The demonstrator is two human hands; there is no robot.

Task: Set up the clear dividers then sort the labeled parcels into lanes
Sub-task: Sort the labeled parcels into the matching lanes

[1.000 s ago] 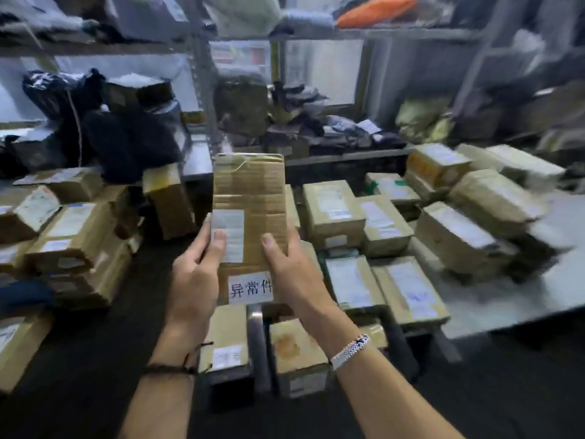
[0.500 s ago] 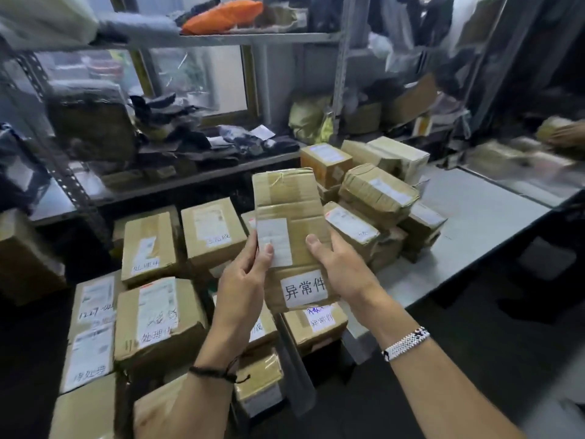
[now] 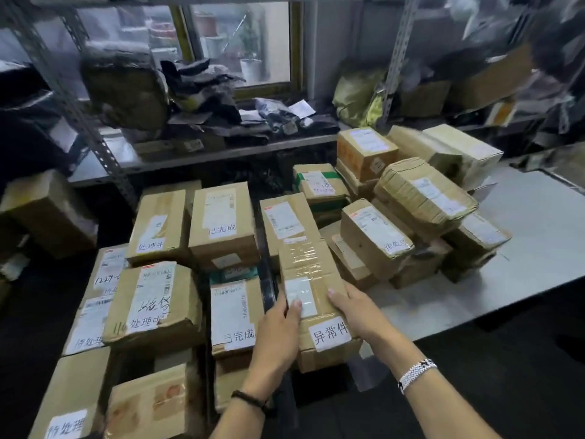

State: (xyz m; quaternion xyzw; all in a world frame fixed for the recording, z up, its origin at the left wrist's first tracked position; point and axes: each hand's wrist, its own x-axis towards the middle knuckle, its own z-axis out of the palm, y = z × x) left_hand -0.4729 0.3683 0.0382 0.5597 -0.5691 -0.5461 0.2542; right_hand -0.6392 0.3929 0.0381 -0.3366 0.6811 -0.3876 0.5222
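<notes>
In the head view, the left hand (image 3: 278, 324) and the right hand (image 3: 357, 312) each clamp a long side of the taped cardboard parcel (image 3: 311, 270) marked 异常件, thumbs on its top face. The parcel lies low at the near edge of the grey worktop (image 3: 538, 232), just right of a box (image 3: 234, 312) labelled 已完成 and close to a heap of boxes (image 3: 424, 198) on its right

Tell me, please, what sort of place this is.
Most likely a courier parcel sorting room. Taped cardboard parcels with shipping labels, like the 已完成 parcel, lie in rows, some piled on a grey table; perforated steel shelving holds more packages; the left hand and right hand hold the 异常件 parcel.
</notes>
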